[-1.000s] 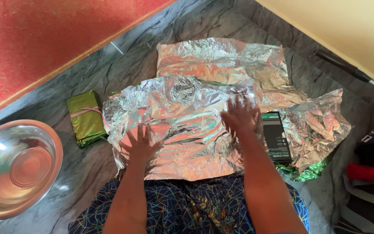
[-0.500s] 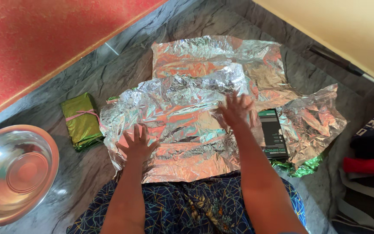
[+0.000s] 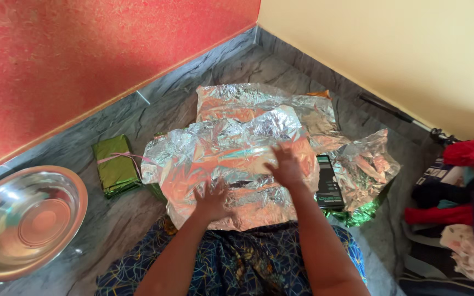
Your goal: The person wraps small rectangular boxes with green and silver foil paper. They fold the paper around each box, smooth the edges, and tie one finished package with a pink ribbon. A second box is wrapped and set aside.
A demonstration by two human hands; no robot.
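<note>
Landmark: big crinkled silver foil sheet [image 3: 231,164], spread on the grey marble floor [image 3: 138,214] in the room corner. Far left of the foil sheet, steel bowl [image 3: 26,219] on the floor. Just left of the sheet, green wrapped packet [image 3: 115,172] tied with thin string. On the sheet's near part, left hand [image 3: 213,198] flat, fingers spread, grip open, pressing foil. Right hand [image 3: 285,167] on the sheet's right half, palm down, fingers spread, grip open, nothing held. Behind the sheet, second foil piece [image 3: 259,101], partly overlapped. Just right of the sheet, dark flat box [image 3: 327,183], then crumpled foil wrap [image 3: 366,164] with green edge. Far right, clothes pile [image 3: 462,197].
</note>
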